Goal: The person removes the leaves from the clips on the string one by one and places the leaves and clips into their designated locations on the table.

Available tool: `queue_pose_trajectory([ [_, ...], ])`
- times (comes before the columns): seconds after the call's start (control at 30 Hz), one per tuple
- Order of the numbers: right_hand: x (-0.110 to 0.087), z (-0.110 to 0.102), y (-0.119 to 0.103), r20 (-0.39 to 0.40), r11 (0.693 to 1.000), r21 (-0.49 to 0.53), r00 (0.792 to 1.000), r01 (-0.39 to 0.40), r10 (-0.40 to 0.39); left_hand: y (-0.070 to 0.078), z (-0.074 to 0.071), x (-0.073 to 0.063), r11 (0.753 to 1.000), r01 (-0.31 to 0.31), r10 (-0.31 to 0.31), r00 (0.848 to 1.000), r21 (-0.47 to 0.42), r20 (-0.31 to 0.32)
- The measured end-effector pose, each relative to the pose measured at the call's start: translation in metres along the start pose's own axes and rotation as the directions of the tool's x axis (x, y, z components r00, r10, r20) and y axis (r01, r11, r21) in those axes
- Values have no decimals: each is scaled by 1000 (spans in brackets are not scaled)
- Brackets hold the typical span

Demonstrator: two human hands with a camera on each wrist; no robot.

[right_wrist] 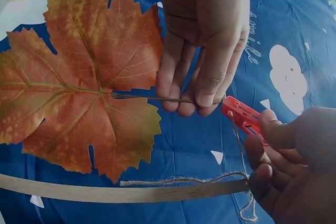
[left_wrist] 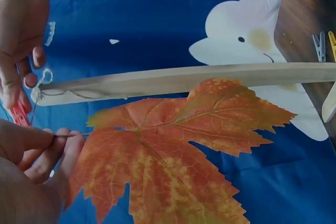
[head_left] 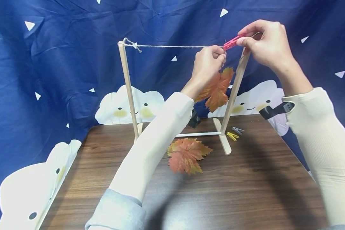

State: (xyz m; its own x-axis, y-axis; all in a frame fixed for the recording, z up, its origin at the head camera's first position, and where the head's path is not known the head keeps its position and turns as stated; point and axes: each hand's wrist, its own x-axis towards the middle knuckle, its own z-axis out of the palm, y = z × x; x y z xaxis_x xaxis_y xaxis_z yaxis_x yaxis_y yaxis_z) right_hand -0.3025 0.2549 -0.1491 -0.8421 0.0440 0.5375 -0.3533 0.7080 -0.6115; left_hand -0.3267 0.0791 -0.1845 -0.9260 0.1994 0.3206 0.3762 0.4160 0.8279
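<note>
My left hand (head_left: 209, 62) pinches the thin stem (right_wrist: 176, 99) of an orange maple leaf (head_left: 218, 91), which hangs below the fingers. Between the thumb and fingers of my right hand (head_left: 268, 44) is a red clothespin (head_left: 233, 42), tilted, its tip right at the stem's end and the string (head_left: 172, 46). In the right wrist view the clothespin (right_wrist: 242, 115) overlaps the twine beside the left fingertips. The string runs between the tops of two wooden posts, and both hands are near its right end.
The wooden stand's left post (head_left: 127, 86) and right post (head_left: 236, 89) rise from a brown table (head_left: 247, 191). A second maple leaf (head_left: 187, 156) lies in front of the white crossbar (head_left: 199, 134). Yellow (head_left: 233, 136) and grey (head_left: 238, 130) clothespins lie beside the right foot.
</note>
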Motion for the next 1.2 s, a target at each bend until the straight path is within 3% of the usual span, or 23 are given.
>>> queue_pose_trajectory([
  [0.37, -3, 2, -4, -108, 998, 44, 994, 38, -33, -3, -5, -3, 1000, -12, 12, 1000, 11, -14],
  [0.6, -5, -3, -5, -178, 997, 74, 984, 39, -25, -10, -13, -8, 998, -62, 62, 998, 5, 3],
  [0.83, -8, -3, -6, -196, 993, 115, 981, 28, -5, -16, -26, -13, 997, -75, 75, 997, -28, -12],
  [1.2, -18, -2, 2, -170, 985, 160, 984, 71, -44, -21, -40, -25, 988, -97, 96, 995, -117, -10],
])
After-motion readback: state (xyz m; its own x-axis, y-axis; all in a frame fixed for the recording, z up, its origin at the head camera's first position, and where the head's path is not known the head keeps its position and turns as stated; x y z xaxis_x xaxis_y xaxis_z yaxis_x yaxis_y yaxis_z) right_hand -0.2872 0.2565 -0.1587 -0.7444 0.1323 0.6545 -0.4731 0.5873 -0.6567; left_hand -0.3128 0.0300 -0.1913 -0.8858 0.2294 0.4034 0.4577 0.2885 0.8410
